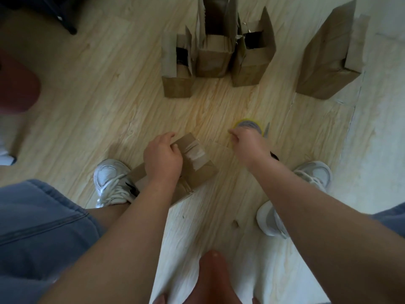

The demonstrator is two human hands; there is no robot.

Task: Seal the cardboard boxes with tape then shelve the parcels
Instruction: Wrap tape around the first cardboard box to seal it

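**Pulling the tape flat across the small box**

The small box (197, 165) lies on the wooden floor (109, 95) between the person's shoes (109, 178); all places here are given from this box. The left hand (163, 160) grips its left side, with the fingers curled over the top edge. A shiny tape strip (194, 152) is stuck across the top of the box. To the right of the box, near but not touching, the right hand (247, 143) holds the tape roll (248, 124), with the fingers closed around it. A clear band seems to run from the box to the roll, but it is faint.

I judge that the step in hand is to lay tape over the seam. The left hand should press the box down so that it does not slide toward the roll. The roll should travel low and straight along the seam, so the tape lands without wrinkles. The strip should be rubbed flat before cutting.

Far beyond the box, four open boxes (252, 64) stand with flaps up, not yet sealed.
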